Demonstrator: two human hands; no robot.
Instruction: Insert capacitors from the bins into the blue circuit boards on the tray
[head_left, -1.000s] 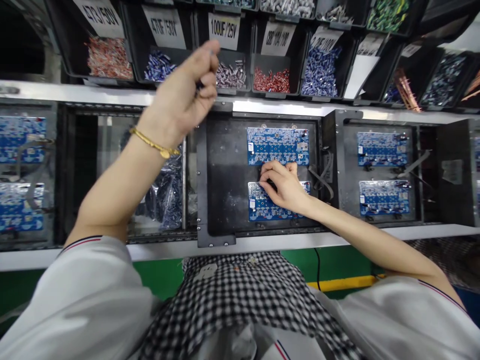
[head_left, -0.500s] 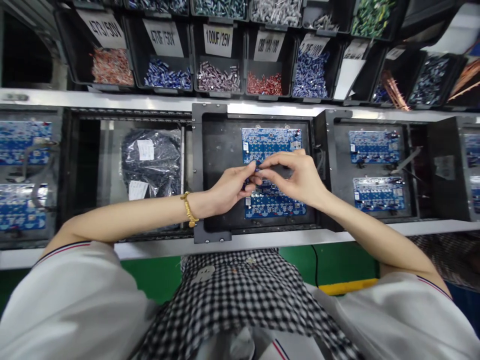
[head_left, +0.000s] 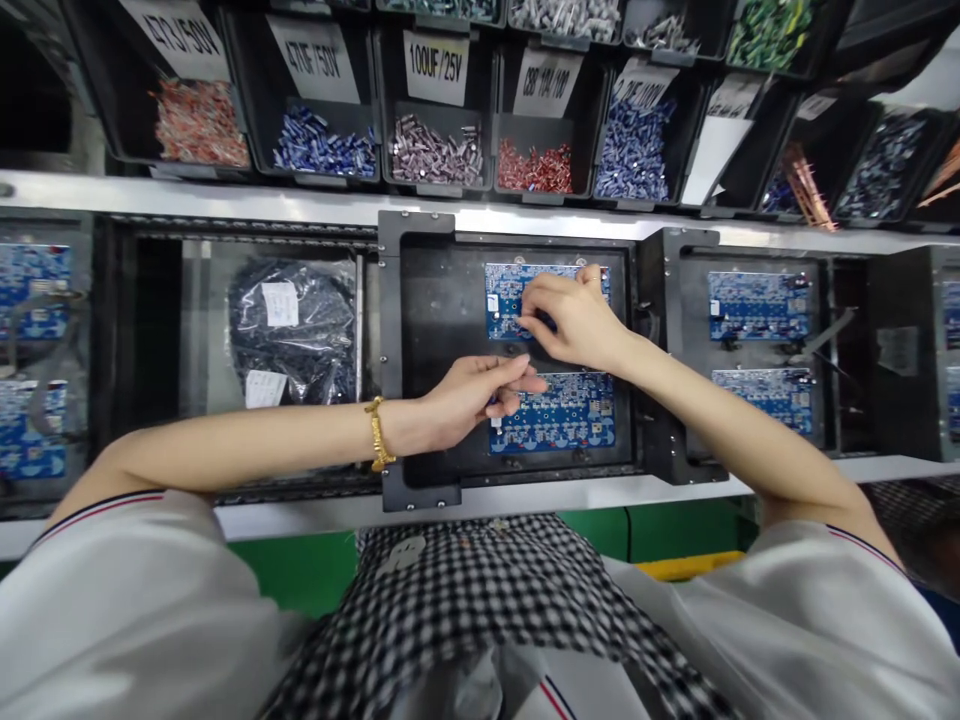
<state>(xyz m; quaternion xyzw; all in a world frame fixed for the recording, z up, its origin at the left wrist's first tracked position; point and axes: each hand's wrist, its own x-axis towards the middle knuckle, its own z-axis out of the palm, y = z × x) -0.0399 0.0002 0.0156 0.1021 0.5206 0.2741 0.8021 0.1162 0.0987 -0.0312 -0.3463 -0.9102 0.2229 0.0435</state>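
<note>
Two blue circuit boards lie in a black tray (head_left: pixel 442 300), one behind the other. Over the rear board (head_left: pixel 502 290) my right hand (head_left: pixel 566 315) is closed in a pinch, fingertips at the board's surface; what they hold is hidden. My left hand (head_left: pixel 480 395) is palm up at the left edge of the front board (head_left: pixel 574 420), fingers curled around small blue components (head_left: pixel 493 401) that show between them. The two hands are apart.
Black bins of loose parts stand behind the metal rail (head_left: pixel 300 203), among them blue capacitors (head_left: pixel 324 143) and red parts (head_left: pixel 534 167). A bagged black bundle (head_left: pixel 300 330) lies left of the tray. Another tray with two boards (head_left: pixel 759 305) is on the right.
My right hand has moved away from my left hand, rearward and slightly right, onto the rear board. My left hand has shifted slightly toward me. The whole view has shifted a little.
</note>
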